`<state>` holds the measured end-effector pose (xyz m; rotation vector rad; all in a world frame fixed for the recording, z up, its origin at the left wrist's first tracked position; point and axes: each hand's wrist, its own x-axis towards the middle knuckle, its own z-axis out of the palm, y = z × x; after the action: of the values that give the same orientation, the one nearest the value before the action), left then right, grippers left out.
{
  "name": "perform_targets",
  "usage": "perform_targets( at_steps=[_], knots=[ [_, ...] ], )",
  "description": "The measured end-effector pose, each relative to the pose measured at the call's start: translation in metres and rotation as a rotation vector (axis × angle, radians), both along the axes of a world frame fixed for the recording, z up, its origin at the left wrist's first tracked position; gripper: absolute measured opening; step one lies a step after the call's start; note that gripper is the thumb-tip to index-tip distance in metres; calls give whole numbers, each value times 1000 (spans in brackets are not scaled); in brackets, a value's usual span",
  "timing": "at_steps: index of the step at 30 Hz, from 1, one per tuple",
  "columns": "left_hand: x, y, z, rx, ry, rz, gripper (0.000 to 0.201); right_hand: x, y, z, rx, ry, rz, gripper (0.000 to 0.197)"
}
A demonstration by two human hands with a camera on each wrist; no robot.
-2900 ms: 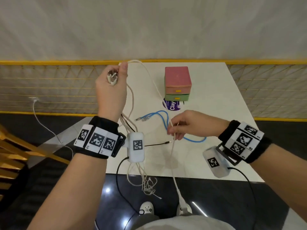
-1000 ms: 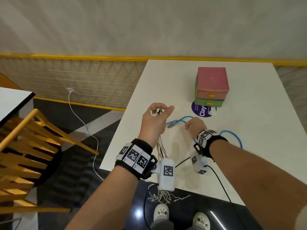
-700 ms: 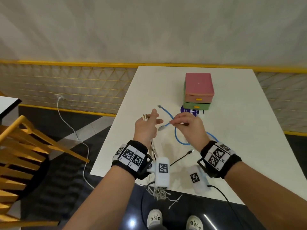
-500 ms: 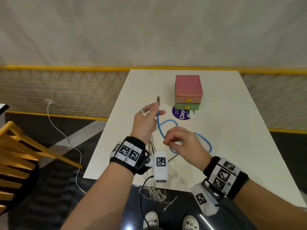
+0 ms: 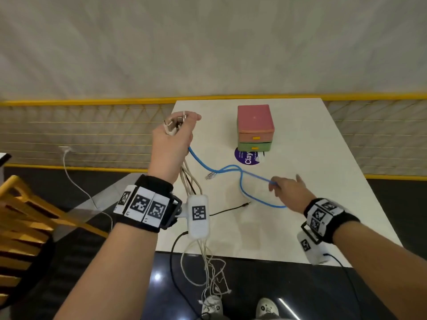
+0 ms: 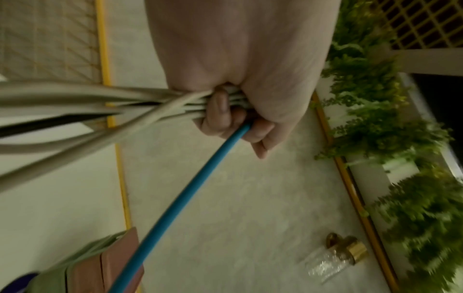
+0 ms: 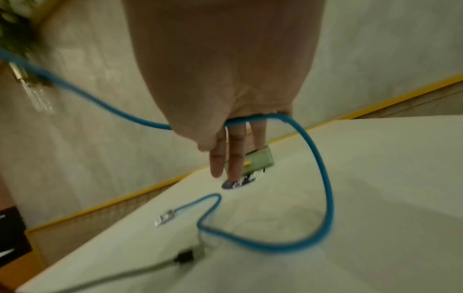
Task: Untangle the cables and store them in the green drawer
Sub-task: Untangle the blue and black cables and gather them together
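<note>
Left hand (image 5: 172,144) raised above the tabletop (image 5: 312,181), fist clenched round a bundle of white cables (image 5: 190,181) plus one black cable (image 5: 227,211); plug ends stick out above the thumb. The bundle hangs down past the wrist and off the near tabletop edge. Blue cable (image 5: 240,179) also runs out of this fist, between the lower fingers.

Right hand (image 5: 288,189) lower and to the right, pinching the same blue cable mid-length; other fingers (image 7: 235,150) stretched out straight. Between the hands the blue cable sags in loops, its free plug lying on the tabletop.

Beyond both hands: green drawer (image 5: 254,146), closed, bottom of a small stack under a pink drawer (image 5: 256,136). A purple sticker (image 5: 246,157) lies just in front of the stack.
</note>
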<state>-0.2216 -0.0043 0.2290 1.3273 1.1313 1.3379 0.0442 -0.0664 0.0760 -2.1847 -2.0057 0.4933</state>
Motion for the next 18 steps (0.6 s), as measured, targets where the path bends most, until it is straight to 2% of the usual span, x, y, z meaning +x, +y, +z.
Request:
perform_targets(
  at_steps=[2,4,6,8,9,11,13,15,16,17,18],
  knots=[
    [4,-3,0,42,158,-82,7,-7,5,28,-3,33,54,23],
    [18,-8,-5,42,299,-242,18,-19,10,59,63,-7,138,25],
    [35,-13,-13,8,417,-393,28,-33,11,90,169,29,250,22],
    [51,-16,-20,-2,503,-466,12,-41,8,114,270,166,335,20],
    [54,-18,-20,3,541,-463,5,-43,7,122,315,226,344,19],
    [53,-14,-21,7,535,-397,27,-39,5,127,343,344,282,19],
    [45,-4,-19,-12,361,-156,32,-28,0,118,257,424,175,18],
    [32,9,-17,-6,209,108,28,-15,-6,104,132,413,122,19],
    [28,13,-17,25,182,159,22,-11,-9,99,87,399,127,20],
    [26,14,-16,58,182,135,15,-10,-10,96,55,385,142,20],
    [28,12,-16,89,218,32,20,-12,-10,98,45,378,164,20]
  ],
)
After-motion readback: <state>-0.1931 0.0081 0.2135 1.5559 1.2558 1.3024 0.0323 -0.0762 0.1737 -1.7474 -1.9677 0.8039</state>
